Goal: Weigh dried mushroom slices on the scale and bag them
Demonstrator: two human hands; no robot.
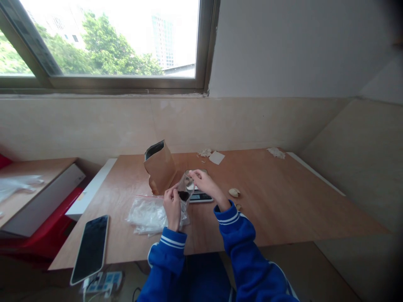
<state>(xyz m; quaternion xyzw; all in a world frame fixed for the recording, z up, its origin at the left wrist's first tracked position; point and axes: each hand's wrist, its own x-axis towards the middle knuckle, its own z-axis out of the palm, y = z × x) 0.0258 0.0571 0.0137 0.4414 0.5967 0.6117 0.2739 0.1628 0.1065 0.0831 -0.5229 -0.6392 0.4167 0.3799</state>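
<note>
Between my two hands is a small clear plastic bag (189, 184) with dark contents gathered at its bottom. My left hand (172, 206) pinches the bag's left side. Higher up, the fingers of my right hand (202, 181) close on its upper edge. Just behind and below the bag sits a digital scale (201, 197), partly covered by the bag and my right hand. A pile of clear plastic bags (146, 214) lies beside and under my left hand. Behind it a brown paper bag (161, 167) stands with its top open.
A tablet or large phone (90, 247) lies at the table's left front edge, overhanging it. Pale scraps (206, 152) and a white paper square (217, 157) are at the back. A pale curled piece (234, 192) rests right of the scale. A power strip (108, 280) is below the edge.
</note>
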